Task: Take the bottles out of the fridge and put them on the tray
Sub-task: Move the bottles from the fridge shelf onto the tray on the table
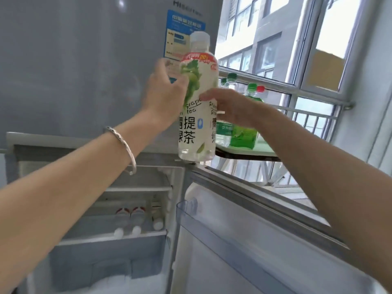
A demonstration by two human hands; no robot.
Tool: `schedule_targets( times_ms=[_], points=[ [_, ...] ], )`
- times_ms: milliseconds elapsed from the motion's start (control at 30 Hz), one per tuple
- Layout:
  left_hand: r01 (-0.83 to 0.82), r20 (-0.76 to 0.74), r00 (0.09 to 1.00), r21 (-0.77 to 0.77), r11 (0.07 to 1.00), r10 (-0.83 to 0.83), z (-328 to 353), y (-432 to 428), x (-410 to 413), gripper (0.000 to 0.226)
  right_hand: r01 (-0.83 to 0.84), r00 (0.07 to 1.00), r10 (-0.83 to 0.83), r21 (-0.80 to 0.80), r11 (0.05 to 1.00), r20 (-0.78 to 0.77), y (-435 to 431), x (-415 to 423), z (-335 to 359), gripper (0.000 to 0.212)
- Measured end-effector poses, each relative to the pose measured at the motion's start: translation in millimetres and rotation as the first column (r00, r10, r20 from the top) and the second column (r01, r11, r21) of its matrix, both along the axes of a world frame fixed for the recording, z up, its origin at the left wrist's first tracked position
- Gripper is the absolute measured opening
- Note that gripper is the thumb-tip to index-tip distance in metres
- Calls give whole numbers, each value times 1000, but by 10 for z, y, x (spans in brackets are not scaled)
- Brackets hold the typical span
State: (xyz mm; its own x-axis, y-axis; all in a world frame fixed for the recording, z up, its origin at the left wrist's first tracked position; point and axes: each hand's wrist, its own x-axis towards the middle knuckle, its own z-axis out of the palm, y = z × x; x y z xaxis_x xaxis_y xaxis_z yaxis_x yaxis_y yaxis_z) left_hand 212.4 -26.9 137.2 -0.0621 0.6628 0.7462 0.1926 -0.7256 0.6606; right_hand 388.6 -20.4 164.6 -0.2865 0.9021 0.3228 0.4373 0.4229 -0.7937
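A tall clear grape tea bottle [196,107] with a white cap and a green-leaf label is held upright in the air, in front of the fridge's upper door. My left hand [163,96] grips its upper left side and my right hand [231,109] grips its right side at the middle. Behind it, a pale green tray [263,148] sits on a dark ledge by the window and carries several green-capped and red-capped bottles [244,132]. Down inside the open fridge compartment [118,187], three bottles [135,221] lie on a shelf with their caps toward me.
The lower fridge door [244,230] hangs open to the right, with a clear door shelf [186,206]. A window with metal railings [307,115] fills the right background. The closed upper fridge door [84,71] bears a blue sticker.
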Motion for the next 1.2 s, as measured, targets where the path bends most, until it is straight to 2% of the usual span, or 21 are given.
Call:
schedule_targets(
  times_ms=[100, 200, 267, 467, 567, 733, 800, 867, 900, 933, 1033, 1100, 1200],
  points=[
    [140, -173, 974, -48, 989, -147, -102, 22, 340, 47, 100, 989, -90, 85, 991, -115, 2, 389, 143, 56],
    [266, -299, 908, -135, 955, -295, -210, 119, 651, 63, 216, 969, -193, 152, 965, -153, 129, 702, 157, 69],
    [293, -357, 865, -210, 933, -352, -269, 234, 829, 72, 288, 947, -252, 182, 940, -200, 236, 838, 116, 72],
    [276, -431, 804, -338, 900, -409, -417, 560, 1180, 71, 394, 904, -348, 167, 904, -248, 610, 1111, -182, 53],
    [280, -414, 811, -345, 896, -413, -484, 682, 1225, 73, 433, 869, -371, 138, 891, -328, 717, 1199, -279, 63],
    [244, -458, 814, -288, 926, -357, -532, 697, 1205, 74, 487, 852, -411, 203, 849, -324, 700, 1163, -370, 74],
    [243, -472, 807, -283, 928, -355, -549, 660, 1169, 70, 605, 783, -486, 299, 738, -388, 680, 1097, -428, 70],
    [247, -456, 815, -287, 926, -359, -565, 610, 1092, 59, 723, 691, -561, 453, 522, -456, 648, 962, -484, 50],
    [232, -452, 826, -272, 934, -337, -568, 589, 1038, 51, 727, 682, -556, 523, 445, -476, 626, 849, -510, 37],
    [190, -463, 839, -244, 951, -286, -570, 555, 967, 42, 704, 701, -537, 580, 410, -470, 598, 703, -553, 25],
    [53, -474, 867, -217, 975, -152, -648, 538, 678, 22, 568, 807, -462, 699, 435, -368, 499, 140, -740, 9],
    [52, -486, 853, -282, 958, -189, -801, 536, 408, 18, 480, 866, -415, 694, 537, -279, 530, -259, -949, 11],
    [60, -503, 813, -430, 901, -295, -1141, 594, -14, 21, 414, 906, -381, 578, 703, -186, 681, -773, -1340, 14]
  ],
)
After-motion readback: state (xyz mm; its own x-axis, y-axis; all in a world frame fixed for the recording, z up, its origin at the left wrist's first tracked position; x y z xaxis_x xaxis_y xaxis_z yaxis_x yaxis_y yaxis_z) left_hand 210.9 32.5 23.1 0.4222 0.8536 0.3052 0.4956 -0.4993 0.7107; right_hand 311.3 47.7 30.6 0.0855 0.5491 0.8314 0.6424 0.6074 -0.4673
